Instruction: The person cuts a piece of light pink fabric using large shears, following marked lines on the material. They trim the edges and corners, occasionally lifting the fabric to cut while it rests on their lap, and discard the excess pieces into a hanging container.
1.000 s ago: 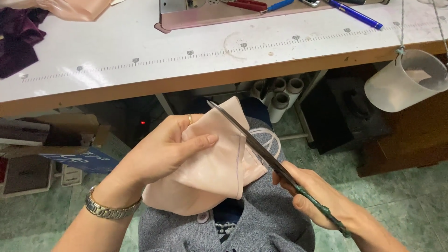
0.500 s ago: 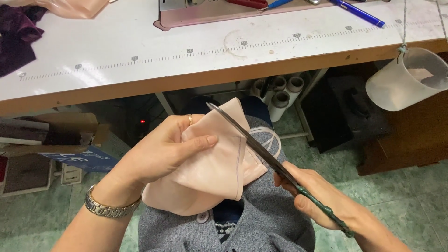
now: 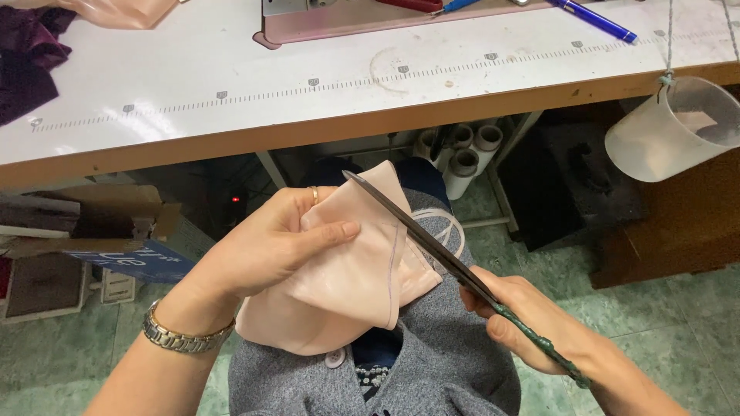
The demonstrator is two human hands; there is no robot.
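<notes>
Left hand (image 3: 266,246) pinches a folded piece of pale pink cloth (image 3: 351,285), thumb on top, fingers behind; a ring shows on one finger and a metal watch (image 3: 185,337) sits on the wrist. The cloth is held in the air over the lap, below the table edge (image 3: 308,135), its lower corner hanging against a grey cardigan (image 3: 432,362). Right hand (image 3: 528,323) is closed around the green handles of long scissors (image 3: 432,243). The blades appear shut or nearly so and lie diagonally along the cloth's right edge, tip pointing up and left past the top of the fold. A stitched seam line runs down the cloth near that edge. On the white table: a printed ruler strip, a blue pen (image 3: 593,19), dark purple fabric (image 3: 27,65) at far left. A translucent plastic cup (image 3: 671,131) hangs by string off the table's right end. Thread cones (image 3: 462,154) stand under the table.
</notes>
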